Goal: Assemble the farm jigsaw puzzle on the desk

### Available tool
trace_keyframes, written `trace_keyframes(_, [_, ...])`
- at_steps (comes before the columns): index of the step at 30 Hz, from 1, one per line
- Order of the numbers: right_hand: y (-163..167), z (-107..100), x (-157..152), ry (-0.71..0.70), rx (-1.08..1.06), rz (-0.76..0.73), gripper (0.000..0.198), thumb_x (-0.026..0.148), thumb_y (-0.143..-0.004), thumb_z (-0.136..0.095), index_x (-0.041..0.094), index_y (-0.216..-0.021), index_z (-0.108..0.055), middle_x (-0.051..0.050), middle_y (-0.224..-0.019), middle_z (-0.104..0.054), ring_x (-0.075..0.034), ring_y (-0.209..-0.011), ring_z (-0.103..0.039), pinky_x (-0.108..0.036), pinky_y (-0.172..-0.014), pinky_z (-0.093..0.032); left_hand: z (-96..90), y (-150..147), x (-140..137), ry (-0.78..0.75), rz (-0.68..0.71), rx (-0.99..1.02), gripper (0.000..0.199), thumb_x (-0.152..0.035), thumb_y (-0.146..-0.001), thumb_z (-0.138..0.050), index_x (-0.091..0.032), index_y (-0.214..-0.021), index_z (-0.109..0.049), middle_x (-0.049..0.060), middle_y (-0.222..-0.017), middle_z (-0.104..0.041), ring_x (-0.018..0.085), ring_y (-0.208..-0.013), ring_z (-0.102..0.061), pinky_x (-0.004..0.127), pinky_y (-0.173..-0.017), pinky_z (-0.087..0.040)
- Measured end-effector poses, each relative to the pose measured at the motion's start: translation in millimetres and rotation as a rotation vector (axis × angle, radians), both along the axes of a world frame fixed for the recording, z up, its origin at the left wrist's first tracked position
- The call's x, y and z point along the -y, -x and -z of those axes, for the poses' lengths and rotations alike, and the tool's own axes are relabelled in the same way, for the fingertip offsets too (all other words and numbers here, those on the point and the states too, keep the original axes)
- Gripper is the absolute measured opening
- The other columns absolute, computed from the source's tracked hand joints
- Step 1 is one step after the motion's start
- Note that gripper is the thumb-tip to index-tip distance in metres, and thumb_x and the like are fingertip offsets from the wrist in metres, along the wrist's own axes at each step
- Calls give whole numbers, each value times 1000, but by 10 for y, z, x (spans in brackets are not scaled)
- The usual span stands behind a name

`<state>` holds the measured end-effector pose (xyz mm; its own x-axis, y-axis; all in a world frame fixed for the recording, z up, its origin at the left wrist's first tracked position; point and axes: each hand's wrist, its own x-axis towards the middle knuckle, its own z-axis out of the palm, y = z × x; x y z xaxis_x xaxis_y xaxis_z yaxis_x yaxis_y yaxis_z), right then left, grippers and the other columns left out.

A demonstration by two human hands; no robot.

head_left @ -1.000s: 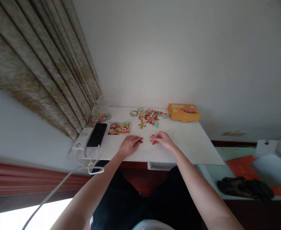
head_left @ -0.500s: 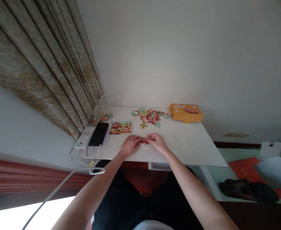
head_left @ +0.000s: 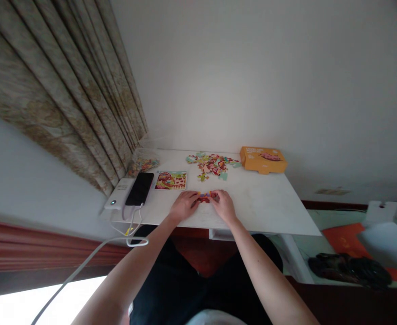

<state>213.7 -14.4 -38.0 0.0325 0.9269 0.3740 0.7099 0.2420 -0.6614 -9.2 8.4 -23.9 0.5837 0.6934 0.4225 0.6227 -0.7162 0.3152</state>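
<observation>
Near the front of the white table [head_left: 259,203], a few red, yellow and purple jigsaw puzzle pieces [head_left: 204,197] lie between my hands. My left hand [head_left: 184,205] grips their left side with its fingers closed. From the right, my right hand [head_left: 224,205] pinches the other side of the pieces. My fingers cover part of them, so how they interlock is hard to make out. Beyond my hands lies a loose pile of jigsaw puzzle pieces [head_left: 213,166]. A farm picture card [head_left: 171,180] rests to the left of that pile.
An orange puzzle box [head_left: 263,160] stands at the back right. On the left are a black phone [head_left: 140,188] on a white device [head_left: 117,195], with white cables [head_left: 133,221] over the table edge. Behind them is a clear bag of pieces [head_left: 144,163]. A curtain [head_left: 83,81] hangs beside it.
My right hand has turned slightly and shifted, its fingers now lower against the right side of the pieces, which sit straighter in line. My left hand has stayed nearly still.
</observation>
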Motion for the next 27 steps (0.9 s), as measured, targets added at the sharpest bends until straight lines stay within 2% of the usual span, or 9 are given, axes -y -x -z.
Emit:
trace_keyframes(6, [-20,-17,-2,22,-11,-25,10,31,-93,-67,22,-96,-69,-9,-96,-71,-26,-94,-64,-40,-89,-52,-5,8,26,3,10,-5,36,-15,-93,-58,-23,-126,-71,10,-124,-72,26,-116,-66,47,-104,-53])
trace_keyframes(16, [-17,-63,13,71,51,-87,8,28,-93,-68,24,-96,-74,-10,-101,-70,-28,-102,-60,-43,-94,-51,4,-2,12,28,65,-23,37,-14,-94,-57,-25,-125,-73,9,-128,-71,24,-116,-66,45,-104,-53])
trace_keyframes(21, [2,-94,31,53,37,-107,8,25,-93,-67,24,-91,-74,-10,-98,-69,-28,-100,-61,-41,-92,-51,-47,-14,32,34,116,-96,39,-19,-92,-61,-21,-129,-70,13,-134,-67,28,-123,-63,47,-109,-50])
trace_keyframes(27, [-29,-65,21,50,-58,-81,12,28,-95,-62,24,-91,-73,-9,-96,-70,-26,-97,-63,-39,-92,-51,-91,-51,50,52,224,-142,43,-18,-96,-55,-23,-137,-64,8,-141,-65,26,-132,-59,48,-115,-46])
